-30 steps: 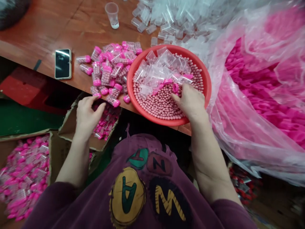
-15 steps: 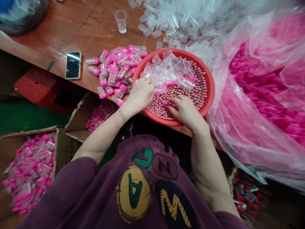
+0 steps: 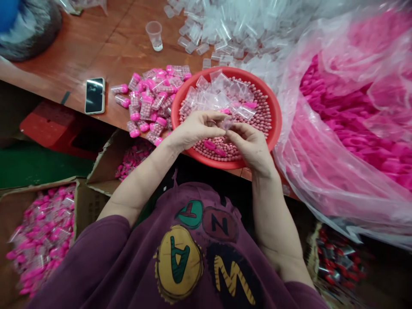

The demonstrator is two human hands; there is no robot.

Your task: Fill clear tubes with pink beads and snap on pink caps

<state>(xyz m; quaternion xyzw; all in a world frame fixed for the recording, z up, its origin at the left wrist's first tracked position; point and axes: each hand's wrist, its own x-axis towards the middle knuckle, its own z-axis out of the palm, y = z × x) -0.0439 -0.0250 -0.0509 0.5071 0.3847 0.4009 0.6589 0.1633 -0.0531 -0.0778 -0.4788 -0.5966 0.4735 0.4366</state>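
Observation:
A red plastic bowl (image 3: pixel 273 107) at the table's near edge holds small pink balls (image 3: pixel 260 122) and several empty clear containers (image 3: pixel 219 92). Both hands meet over the bowl's near side. My left hand (image 3: pixel 196 127) and my right hand (image 3: pixel 249 143) are closed, pinching a small clear container (image 3: pixel 228 124) between their fingertips. Two pink caps (image 3: pixel 214 148) lie on the balls just below the hands.
Filled pink-capped containers (image 3: pixel 151 101) are heaped left of the bowl, beside a phone (image 3: pixel 95 95) and a clear cup (image 3: pixel 154 35). Loose clear containers (image 3: pixel 222 30) lie behind. A big plastic bag of pink caps (image 3: pixel 350 111) is at right. Cardboard boxes (image 3: pixel 41 231) below hold filled containers.
My left hand came up from the box under the table into the bowl, and both hands have now lifted a clear container together above the balls.

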